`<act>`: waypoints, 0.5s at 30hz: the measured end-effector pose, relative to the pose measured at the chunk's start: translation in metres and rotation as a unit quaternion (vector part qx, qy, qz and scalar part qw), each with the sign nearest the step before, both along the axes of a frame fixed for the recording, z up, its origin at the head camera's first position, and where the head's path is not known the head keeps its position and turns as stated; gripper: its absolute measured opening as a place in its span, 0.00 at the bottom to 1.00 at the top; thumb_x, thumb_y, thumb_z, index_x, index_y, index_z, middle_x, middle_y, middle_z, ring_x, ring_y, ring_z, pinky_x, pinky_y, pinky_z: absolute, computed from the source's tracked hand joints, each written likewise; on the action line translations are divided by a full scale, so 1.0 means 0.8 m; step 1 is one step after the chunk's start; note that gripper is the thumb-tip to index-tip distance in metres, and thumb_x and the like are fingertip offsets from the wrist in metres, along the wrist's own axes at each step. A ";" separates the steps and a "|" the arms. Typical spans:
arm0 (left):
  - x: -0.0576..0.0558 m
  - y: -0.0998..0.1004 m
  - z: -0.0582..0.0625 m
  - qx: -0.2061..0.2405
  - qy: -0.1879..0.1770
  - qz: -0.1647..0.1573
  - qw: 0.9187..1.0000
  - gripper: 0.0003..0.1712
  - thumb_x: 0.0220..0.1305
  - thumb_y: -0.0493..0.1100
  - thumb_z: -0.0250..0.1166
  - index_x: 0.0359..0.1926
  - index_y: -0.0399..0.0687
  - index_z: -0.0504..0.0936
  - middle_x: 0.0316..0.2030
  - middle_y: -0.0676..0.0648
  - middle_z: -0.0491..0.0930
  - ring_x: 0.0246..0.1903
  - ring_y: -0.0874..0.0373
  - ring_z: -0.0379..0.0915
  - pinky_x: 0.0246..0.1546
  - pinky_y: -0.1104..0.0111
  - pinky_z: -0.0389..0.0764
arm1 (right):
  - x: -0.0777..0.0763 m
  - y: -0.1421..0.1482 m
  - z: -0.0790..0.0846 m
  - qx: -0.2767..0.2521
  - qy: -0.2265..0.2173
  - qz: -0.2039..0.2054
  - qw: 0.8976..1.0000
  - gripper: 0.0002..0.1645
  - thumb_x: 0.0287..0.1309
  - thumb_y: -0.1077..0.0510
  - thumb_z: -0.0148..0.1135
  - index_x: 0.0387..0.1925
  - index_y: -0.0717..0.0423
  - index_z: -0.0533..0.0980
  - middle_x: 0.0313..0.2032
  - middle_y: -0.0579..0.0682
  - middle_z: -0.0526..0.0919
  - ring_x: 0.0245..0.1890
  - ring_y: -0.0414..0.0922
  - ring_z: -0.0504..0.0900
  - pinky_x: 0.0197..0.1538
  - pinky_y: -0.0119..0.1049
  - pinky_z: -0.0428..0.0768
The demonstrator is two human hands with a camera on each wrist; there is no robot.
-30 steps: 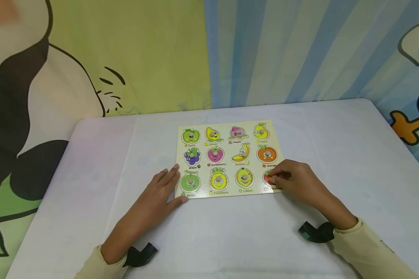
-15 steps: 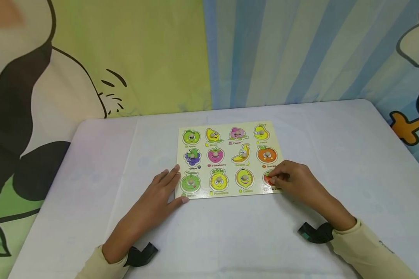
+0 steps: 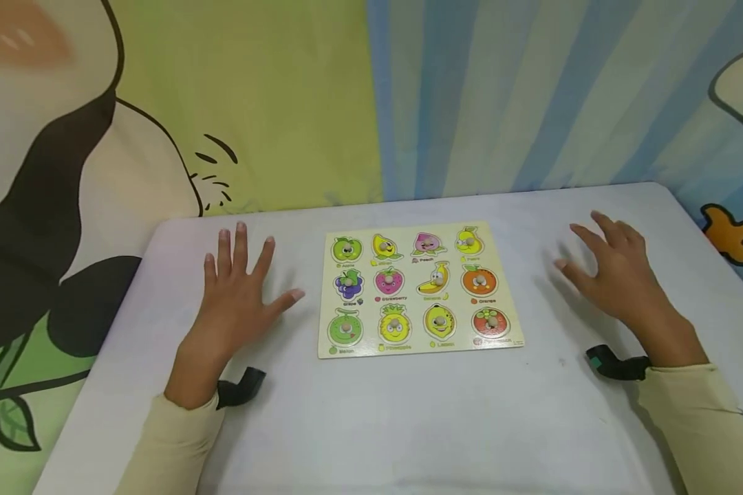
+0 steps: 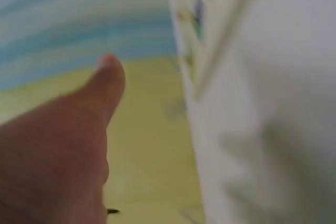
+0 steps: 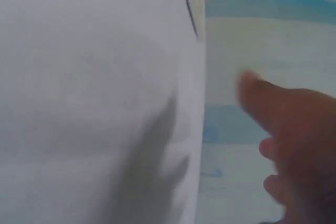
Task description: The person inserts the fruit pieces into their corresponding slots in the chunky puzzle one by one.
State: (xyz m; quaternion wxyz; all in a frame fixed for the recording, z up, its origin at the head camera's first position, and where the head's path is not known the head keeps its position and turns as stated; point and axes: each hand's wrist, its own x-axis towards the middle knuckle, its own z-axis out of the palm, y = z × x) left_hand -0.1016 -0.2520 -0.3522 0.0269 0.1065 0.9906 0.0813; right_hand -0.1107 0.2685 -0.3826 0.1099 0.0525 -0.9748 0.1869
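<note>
A fruit peg puzzle board lies flat on the white table, its knobbed pieces sitting in their printed places in three rows. At the lower right of the board is the red tomato-like piece, its label too small to read surely. My left hand is held above the table to the left of the board, fingers spread and holding nothing. To the board's right, my right hand hovers with loosely bent fingers, also holding nothing. In the left wrist view, the thumb shows beside the blurred board edge.
A white cloth covers the table. Behind it hangs a cartoon-printed backdrop with green and blue-striped areas. Black wrist-worn camera mounts stick out near both sleeves.
My right hand has let go of the lower-right piece and moved up and right, off the board. My left hand has lifted from the board's left edge and shifted leftward.
</note>
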 end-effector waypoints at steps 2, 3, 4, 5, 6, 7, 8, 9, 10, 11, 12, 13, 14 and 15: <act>-0.010 -0.009 -0.010 -0.032 -0.001 0.022 0.999 0.60 0.59 0.78 0.51 0.77 0.43 0.45 0.72 0.35 0.17 0.69 0.41 0.06 0.64 0.39 0.22 | -0.003 0.004 -0.011 0.053 -0.060 -0.001 0.997 0.55 0.57 0.40 0.66 0.75 0.60 0.50 0.74 0.66 0.36 0.69 0.72 0.27 0.58 0.79 0.38; -0.013 -0.012 -0.015 -0.043 -0.015 0.030 0.999 0.62 0.57 0.80 0.50 0.77 0.44 0.44 0.72 0.35 0.16 0.68 0.41 0.05 0.63 0.40 0.20 | -0.004 0.004 -0.015 0.072 -0.090 0.000 0.993 0.61 0.56 0.36 0.65 0.76 0.56 0.43 0.74 0.64 0.28 0.68 0.69 0.19 0.55 0.80 0.32; -0.014 -0.013 -0.020 -0.050 -0.029 0.036 0.998 0.63 0.56 0.81 0.50 0.77 0.44 0.43 0.72 0.34 0.17 0.68 0.41 0.05 0.63 0.39 0.18 | -0.004 0.002 -0.018 0.085 -0.115 -0.002 0.990 0.65 0.54 0.31 0.63 0.77 0.53 0.38 0.73 0.62 0.23 0.67 0.67 0.14 0.53 0.81 0.30; -0.014 -0.013 -0.024 -0.056 -0.043 0.041 0.997 0.64 0.55 0.82 0.49 0.77 0.44 0.42 0.72 0.34 0.17 0.68 0.41 0.05 0.62 0.39 0.18 | -0.004 -0.001 -0.020 0.090 -0.126 0.000 0.988 0.67 0.52 0.29 0.62 0.77 0.52 0.35 0.73 0.61 0.20 0.66 0.66 0.12 0.50 0.82 0.28; -0.014 -0.013 -0.027 -0.059 -0.054 0.042 0.996 0.65 0.54 0.83 0.48 0.77 0.44 0.42 0.72 0.34 0.18 0.68 0.40 0.06 0.61 0.39 0.17 | -0.003 -0.003 -0.021 0.097 -0.135 0.000 0.986 0.68 0.52 0.27 0.61 0.77 0.51 0.33 0.72 0.60 0.19 0.66 0.65 0.11 0.49 0.83 0.28; -0.013 -0.012 -0.030 -0.062 -0.063 0.044 0.995 0.65 0.53 0.83 0.47 0.77 0.44 0.42 0.73 0.34 0.19 0.69 0.41 0.06 0.61 0.39 0.15 | -0.002 -0.004 -0.021 0.103 -0.140 0.002 0.985 0.68 0.52 0.26 0.60 0.76 0.51 0.33 0.72 0.60 0.18 0.66 0.66 0.11 0.48 0.83 0.28; -0.013 -0.010 -0.031 -0.063 -0.069 0.044 0.995 0.66 0.53 0.84 0.46 0.77 0.44 0.41 0.73 0.34 0.19 0.69 0.41 0.06 0.60 0.39 0.14 | -0.002 -0.006 -0.020 0.106 -0.144 0.003 0.984 0.69 0.52 0.25 0.59 0.76 0.50 0.32 0.72 0.61 0.18 0.65 0.67 0.11 0.47 0.84 0.28; -0.013 -0.008 -0.032 -0.062 -0.071 0.043 0.995 0.65 0.53 0.84 0.46 0.77 0.45 0.41 0.73 0.35 0.20 0.69 0.41 0.06 0.59 0.39 0.13 | -0.001 -0.006 -0.019 0.110 -0.148 0.004 0.983 0.68 0.52 0.25 0.58 0.76 0.51 0.32 0.72 0.61 0.17 0.65 0.67 0.12 0.47 0.84 0.29; -0.013 -0.006 -0.032 -0.061 -0.071 0.042 0.995 0.65 0.54 0.84 0.46 0.77 0.45 0.41 0.73 0.35 0.21 0.69 0.41 0.07 0.59 0.39 0.13 | 0.000 -0.007 -0.019 0.112 -0.151 0.004 0.982 0.68 0.52 0.24 0.57 0.76 0.51 0.32 0.72 0.61 0.17 0.66 0.68 0.12 0.46 0.84 0.30; -0.013 -0.005 -0.033 -0.063 -0.069 0.041 0.995 0.65 0.54 0.84 0.45 0.77 0.45 0.41 0.73 0.35 0.21 0.69 0.42 0.07 0.59 0.39 0.12 | 0.001 -0.009 -0.018 0.114 -0.153 0.005 0.982 0.68 0.52 0.24 0.56 0.76 0.52 0.32 0.72 0.62 0.17 0.66 0.69 0.13 0.45 0.85 0.30; -0.014 -0.004 -0.034 -0.067 -0.065 0.039 0.995 0.65 0.54 0.84 0.45 0.77 0.46 0.41 0.73 0.36 0.20 0.69 0.42 0.07 0.58 0.39 0.12 | 0.002 -0.009 -0.017 0.115 -0.155 0.007 0.981 0.68 0.52 0.24 0.56 0.76 0.52 0.32 0.71 0.62 0.17 0.66 0.69 0.13 0.45 0.85 0.31; -0.015 -0.003 -0.034 -0.071 -0.059 0.038 0.995 0.65 0.54 0.84 0.44 0.77 0.46 0.40 0.73 0.36 0.20 0.69 0.43 0.06 0.58 0.40 0.11 | 0.002 -0.010 -0.016 0.115 -0.154 0.007 0.981 0.68 0.52 0.24 0.56 0.76 0.52 0.32 0.71 0.63 0.17 0.66 0.69 0.14 0.45 0.85 0.31; -0.016 -0.003 -0.035 -0.072 -0.056 0.037 0.995 0.64 0.54 0.84 0.44 0.77 0.46 0.41 0.74 0.36 0.20 0.69 0.43 0.07 0.58 0.40 0.11 | 0.003 -0.010 -0.015 0.114 -0.155 0.008 0.981 0.68 0.52 0.23 0.56 0.76 0.52 0.32 0.71 0.63 0.17 0.66 0.69 0.14 0.45 0.85 0.31; -0.016 -0.002 -0.035 -0.074 -0.051 0.036 0.995 0.64 0.54 0.84 0.44 0.77 0.46 0.41 0.74 0.36 0.20 0.69 0.43 0.07 0.58 0.40 0.11 | 0.003 -0.010 -0.014 0.114 -0.155 0.008 0.981 0.68 0.52 0.23 0.56 0.76 0.52 0.32 0.71 0.63 0.17 0.66 0.69 0.14 0.45 0.85 0.30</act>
